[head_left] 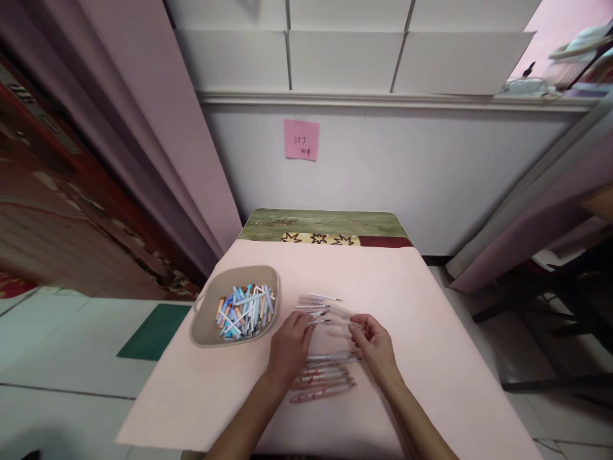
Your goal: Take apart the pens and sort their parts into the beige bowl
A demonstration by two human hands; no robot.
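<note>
Thin white pen refills with dark tips (311,309) lie in a loose group on the pink-covered table. My left hand (288,348) is closed at their left side, its fingertips pinching a refill whose tip points right. My right hand (376,348) is closed too, thumb and forefinger together at the end of a translucent pen barrel (339,311). Between and below the hands lies a row of pens (320,377), some with red markings. Left of my left hand stands a beige basket (204,319) with many blue, white and orange pen parts (246,310) in it.
The pink cloth (431,396) covers most of the table, leaving a green patterned strip (325,220) at the far edge. A pink note (301,140) is stuck on the white wall behind. Curtains hang on both sides, and a dark chair frame (550,326) stands at the right.
</note>
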